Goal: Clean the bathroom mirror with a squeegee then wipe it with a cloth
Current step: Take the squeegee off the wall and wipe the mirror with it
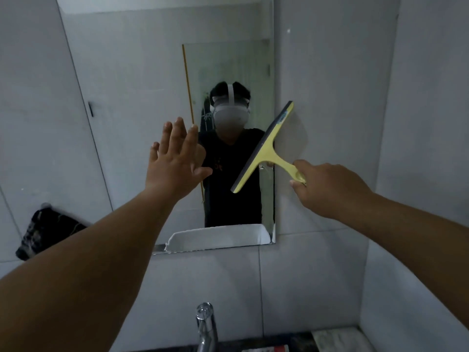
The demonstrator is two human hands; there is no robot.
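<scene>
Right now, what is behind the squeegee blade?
Behind the squeegee, held by the right hand, lies the mirror's right edge and grey wall tile. The strip of glass directly under the blade is covered. The left hand is open, with spread fingers.

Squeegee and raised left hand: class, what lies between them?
Head view: only mirror glass, reflecting the person's dark shirt, lies between the left hand and the squeegee.

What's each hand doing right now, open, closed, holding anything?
Left hand: open, fingers spread, holding nothing, raised in front of the mirror.
Right hand: closed on the handle of the yellow squeegee.
</scene>
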